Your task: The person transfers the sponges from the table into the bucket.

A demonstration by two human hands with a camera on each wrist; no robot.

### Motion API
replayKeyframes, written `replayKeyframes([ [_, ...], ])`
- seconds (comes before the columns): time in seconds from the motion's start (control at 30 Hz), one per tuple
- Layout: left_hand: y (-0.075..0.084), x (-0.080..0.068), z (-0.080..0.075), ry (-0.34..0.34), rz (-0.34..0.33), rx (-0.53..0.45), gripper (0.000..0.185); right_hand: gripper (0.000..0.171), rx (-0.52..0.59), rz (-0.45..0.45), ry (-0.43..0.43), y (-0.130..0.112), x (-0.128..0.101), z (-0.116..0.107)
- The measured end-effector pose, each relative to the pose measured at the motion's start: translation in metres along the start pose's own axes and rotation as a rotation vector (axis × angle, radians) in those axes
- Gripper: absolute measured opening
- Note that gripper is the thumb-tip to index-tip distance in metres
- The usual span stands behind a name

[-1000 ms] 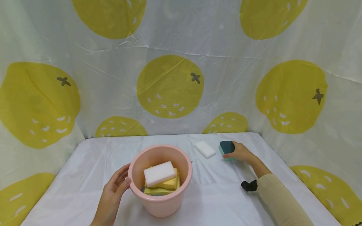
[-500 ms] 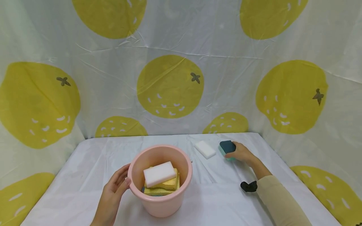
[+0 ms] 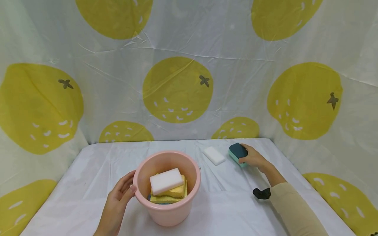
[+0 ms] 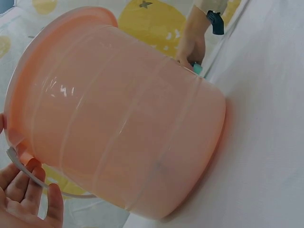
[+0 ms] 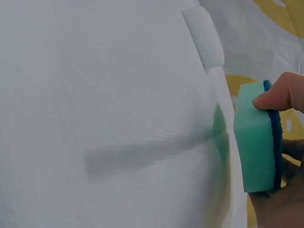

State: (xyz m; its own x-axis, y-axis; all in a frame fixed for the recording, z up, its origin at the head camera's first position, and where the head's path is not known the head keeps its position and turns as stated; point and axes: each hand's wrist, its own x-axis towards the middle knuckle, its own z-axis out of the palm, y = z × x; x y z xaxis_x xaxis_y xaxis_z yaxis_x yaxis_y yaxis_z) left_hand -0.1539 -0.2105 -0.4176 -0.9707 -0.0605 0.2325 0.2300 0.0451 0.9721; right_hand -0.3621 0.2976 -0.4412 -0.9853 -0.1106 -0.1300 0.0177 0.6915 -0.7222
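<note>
In the head view my left hand (image 3: 116, 200) holds the rim of a pink bucket (image 3: 169, 218) at its left side, thumb and fingers at the edge. The left wrist view shows some fingers (image 4: 19, 190) beside the bucket's thin grey handle (image 4: 31, 175). Inside lie a white sponge (image 3: 166, 181) and yellow sponges (image 3: 177, 191) stacked under it. At the back right my right hand (image 3: 254, 157) grips a green sponge (image 5: 254, 152) with a dark scouring pad. In the right wrist view this sponge is apart from its shadow on the cloth.
Left of the right hand, a white sponge (image 3: 214, 155) lies flat on the white cloth (image 3: 224, 209). A black device (image 3: 262, 193) sticks out at the right cuff. Lemon-patterned curtains (image 3: 177, 42) stand behind and on both sides.
My right hand has shifted slightly back and right, raising and tilting the green sponge so more of its green side shows. The left hand and the bucket stay put.
</note>
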Motion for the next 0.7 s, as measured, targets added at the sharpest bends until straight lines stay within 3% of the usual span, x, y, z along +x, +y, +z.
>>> replayKeyframes([
  [0.27,0.000,0.000,-0.001,0.001,-0.010,0.001,0.044,0.101,0.006,-0.062,-0.027,-0.006,-0.003,-0.010],
  [0.7,-0.002,0.001,-0.001,-0.009,0.026,-0.029,0.044,0.100,0.008,-0.109,-0.034,-0.015,-0.006,-0.016],
])
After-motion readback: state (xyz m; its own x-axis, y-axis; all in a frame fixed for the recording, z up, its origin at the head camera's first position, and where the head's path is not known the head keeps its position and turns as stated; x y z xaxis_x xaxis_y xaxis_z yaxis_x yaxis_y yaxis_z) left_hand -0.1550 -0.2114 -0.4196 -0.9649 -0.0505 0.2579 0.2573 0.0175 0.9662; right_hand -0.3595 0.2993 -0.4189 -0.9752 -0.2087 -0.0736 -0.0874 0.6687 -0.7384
